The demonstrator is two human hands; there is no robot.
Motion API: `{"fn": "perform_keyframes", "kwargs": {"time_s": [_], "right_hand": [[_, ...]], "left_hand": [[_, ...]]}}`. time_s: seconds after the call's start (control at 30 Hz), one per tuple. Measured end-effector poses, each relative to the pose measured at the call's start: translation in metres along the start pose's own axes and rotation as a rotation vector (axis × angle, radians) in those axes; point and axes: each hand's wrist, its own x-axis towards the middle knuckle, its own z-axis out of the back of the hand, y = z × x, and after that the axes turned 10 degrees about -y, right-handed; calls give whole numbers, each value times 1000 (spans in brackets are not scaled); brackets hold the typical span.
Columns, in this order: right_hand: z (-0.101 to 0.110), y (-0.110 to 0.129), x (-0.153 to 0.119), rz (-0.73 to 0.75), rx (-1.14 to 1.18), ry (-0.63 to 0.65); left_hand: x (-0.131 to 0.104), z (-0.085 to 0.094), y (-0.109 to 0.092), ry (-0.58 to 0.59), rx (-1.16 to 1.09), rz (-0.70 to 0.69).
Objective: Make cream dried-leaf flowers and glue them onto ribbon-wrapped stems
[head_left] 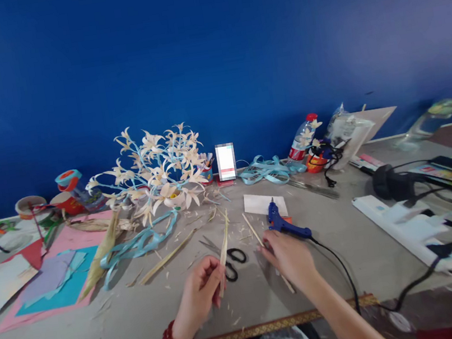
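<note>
My left hand (209, 284), with a red bead bracelet at the wrist, pinches a pale dried strip (225, 243) that points up and away. Black-handled scissors (235, 256) lie partly behind that strip, blades toward the back left. My right hand (287, 254) rests palm down over a thin pale stick (253, 228) on the table; its fingers are bent, and whether they grip the stick is unclear. Just beyond it, a blue glue gun (287, 224) sits beside a white card (257, 204).
Pale flowers on blue stems (162, 168) stand at the back left, near coloured paper sheets (55, 280) and husks (105, 253). Blue ribbon (266, 172) and a bottle (302, 138) are behind. A white power strip (400, 228) and cables lie right. Scraps dot the table (148, 328).
</note>
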Motion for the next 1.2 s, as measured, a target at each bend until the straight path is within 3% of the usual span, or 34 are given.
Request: {"fn": "perform_keyframes", "kwargs": {"time_s": [0.1, 0.3, 0.47, 0.57, 0.67, 0.73, 0.87, 0.93, 1.1, 1.2], "right_hand": [[-1, -9, 4, -20, -166, 67], [-7, -12, 13, -80, -61, 7], [-6, -17, 22, -201, 676, -122], [1, -11, 25, -269, 942, -124], [10, 2, 23, -424, 1337, -89], [11, 11, 16, -499, 1464, 29], [1, 24, -11, -469, 1309, 390], [-6, 29, -24, -418, 1222, 469], [-20, 36, -43, -347, 1078, 389], [-25, 38, -46, -391, 1090, 318]], "left_hand": [[1, 2, -4, 7, -15, -6], [0, 0, -10, 6, -50, -24], [-1, -2, -8, 46, -78, 16], [-1, -5, -11, 42, -109, -3], [0, -9, -16, 27, -139, -11], [1, -10, -17, 16, -136, -6], [2, -11, -14, -4, -74, 12], [2, -11, -10, 7, -33, 29], [-3, -13, -5, 112, 38, 48], [-5, -15, -4, 106, 40, 4]]}}
